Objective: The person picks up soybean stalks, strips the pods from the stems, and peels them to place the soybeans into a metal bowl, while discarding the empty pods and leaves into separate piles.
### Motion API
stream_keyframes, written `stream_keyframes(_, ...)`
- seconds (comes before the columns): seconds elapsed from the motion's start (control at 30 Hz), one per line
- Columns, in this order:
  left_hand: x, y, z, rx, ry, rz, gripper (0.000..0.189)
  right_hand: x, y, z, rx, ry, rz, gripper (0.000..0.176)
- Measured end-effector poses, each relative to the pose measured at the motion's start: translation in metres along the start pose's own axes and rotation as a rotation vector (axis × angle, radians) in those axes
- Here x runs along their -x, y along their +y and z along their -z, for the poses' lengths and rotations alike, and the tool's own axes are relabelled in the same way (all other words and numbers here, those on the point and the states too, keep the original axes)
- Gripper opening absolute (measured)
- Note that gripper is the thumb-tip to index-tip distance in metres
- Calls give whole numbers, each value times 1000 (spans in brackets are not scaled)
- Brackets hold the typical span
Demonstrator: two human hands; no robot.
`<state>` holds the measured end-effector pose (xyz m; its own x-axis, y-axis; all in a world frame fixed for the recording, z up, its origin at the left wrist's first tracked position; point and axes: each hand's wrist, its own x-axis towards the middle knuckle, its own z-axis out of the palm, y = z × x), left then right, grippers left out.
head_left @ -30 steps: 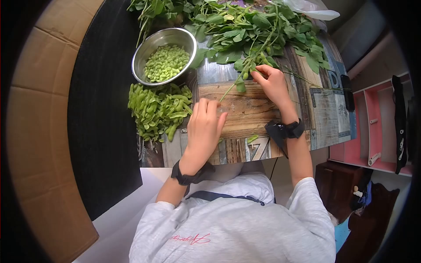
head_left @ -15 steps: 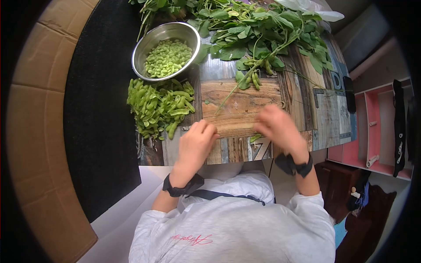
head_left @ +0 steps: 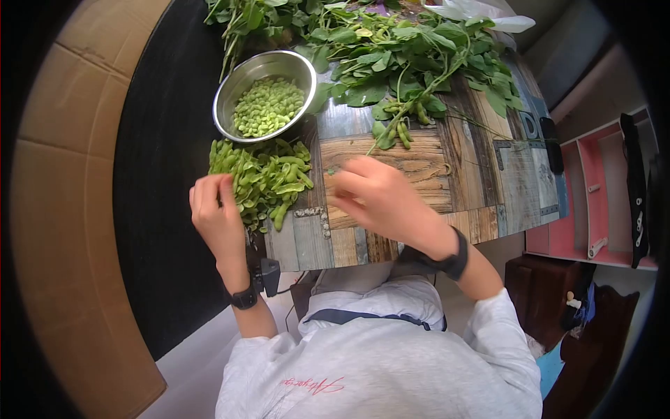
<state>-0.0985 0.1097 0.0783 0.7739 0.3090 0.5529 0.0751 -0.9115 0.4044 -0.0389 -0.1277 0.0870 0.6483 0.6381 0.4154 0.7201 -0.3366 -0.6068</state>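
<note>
My left hand (head_left: 215, 213) is at the left edge of a heap of green soybean pods (head_left: 269, 178), its thumb apart from its bent fingers and nothing visible in it. My right hand (head_left: 384, 199) is over the wood-patterned table with fingers curled inward; what they may hold is hidden. A cut soybean stem (head_left: 429, 91) with pods (head_left: 403, 133) on it runs down behind the right fingers. Beyond the heap, a steel bowl (head_left: 307, 105) contains shelled green soybeans (head_left: 269, 105).
Leafy soybean plants (head_left: 377, 59) cover the far side of the table (head_left: 307, 241). A white plastic bag (head_left: 513, 23) lies at the back right. The black surface (head_left: 160, 209) is on the left, with cardboard (head_left: 77, 209) beyond. A pink shelf unit (head_left: 579, 202) stands right.
My left hand has moved left from the table's front edge to the pod heap. My right hand has moved left across the table toward the stem's end. The view has shifted slightly.
</note>
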Motion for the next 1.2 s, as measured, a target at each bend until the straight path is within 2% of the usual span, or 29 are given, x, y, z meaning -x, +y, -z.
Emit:
stream_keyframes(0.03, 4, 3, 1, 10, -3, -10, 6, -14, -3, -10, -36, 33, 33, 20)
stream_keyframes(0.1, 11, 9, 3, 220, 10, 327, 8, -31, -7, -28, -58, 107, 129, 32)
stream_keyframes(0.23, 22, 8, 4, 175, 62, 202, 13, -28, -7, -29, -61, 82, 138, 42)
stream_keyframes(0.3, 19, 17, 4, 170, 56, 179, 14, -10, 10, -21, -63, 20, 15, 39)
stream_keyframes(0.37, 12, 27, -1, 159, -16, -34, 14, 10, 30, -8, 17, 66, -53, 36)
stream_keyframes(0.5, 0, 55, -23, 234, -135, -151, 16, 45, 67, 32, 79, 144, -369, 24)
stream_keyframes(0.53, -3, 63, -27, 231, -133, -148, 16, 52, 77, 39, 77, 141, -366, 24)
stream_keyframes(0.6, -8, 79, -34, 165, -341, -166, 15, 59, 96, 49, 99, 219, -514, 21)
stream_keyframes(0.63, -11, 87, -41, 163, -340, -165, 15, 58, 100, 52, 97, 217, -512, 21)
stream_keyframes(0.7, -16, 103, -55, 243, -275, -329, 17, 55, 109, 58, 220, 152, -476, 19)
stream_keyframes(0.73, -18, 114, -62, 241, -274, -331, 17, 50, 116, 55, 257, 178, -373, 16)
stream_keyframes(0.83, -23, 143, -82, 379, -251, -427, 17, 34, 118, 44, 338, 208, -408, 13)
stream_keyframes(0.9, -21, 152, -100, 346, -365, -453, 15, 27, 126, 40, 393, 265, -396, 14)
stream_keyframes(0.97, -22, 156, -109, 373, -431, -452, 14, 22, 132, 39, 504, 350, -537, 18)
stream_keyframes(1.03, -24, 156, -120, 352, -505, -515, 15, 17, 137, 39, 490, 354, -572, 20)
stream_keyframes(1.2, -43, 173, -155, 433, -518, -523, 17, 10, 155, 37, 403, 286, -686, 23)
